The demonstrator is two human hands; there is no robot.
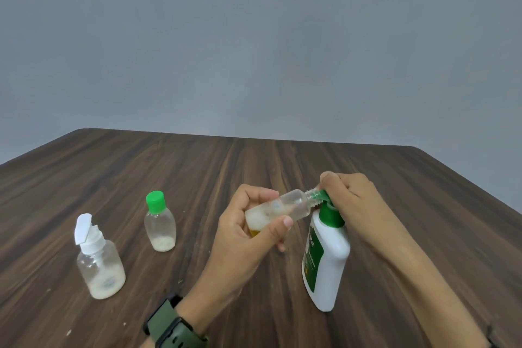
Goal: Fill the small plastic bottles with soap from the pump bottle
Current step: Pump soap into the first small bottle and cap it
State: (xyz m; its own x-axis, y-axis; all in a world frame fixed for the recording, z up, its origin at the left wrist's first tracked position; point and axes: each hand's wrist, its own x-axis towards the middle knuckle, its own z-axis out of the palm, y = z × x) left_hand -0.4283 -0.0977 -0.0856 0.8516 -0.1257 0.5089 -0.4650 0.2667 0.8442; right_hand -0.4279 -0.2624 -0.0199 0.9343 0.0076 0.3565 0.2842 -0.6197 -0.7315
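On the tabletop (197,178) at lower left stand two small bottles (100,268) (160,227), while the left hand (240,234) grips a tilted bottle (282,207) so its mouth meets the spout, and the right hand (350,195), fingers curled, presses the pump bottle (324,257).

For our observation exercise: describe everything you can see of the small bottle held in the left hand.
The small bottle is clear plastic, uncapped, with a threaded neck. It is tilted nearly on its side, its mouth against the green pump nozzle. White foam and a little yellowish liquid sit at its base. The left hand grips its lower end; it hangs above the table.
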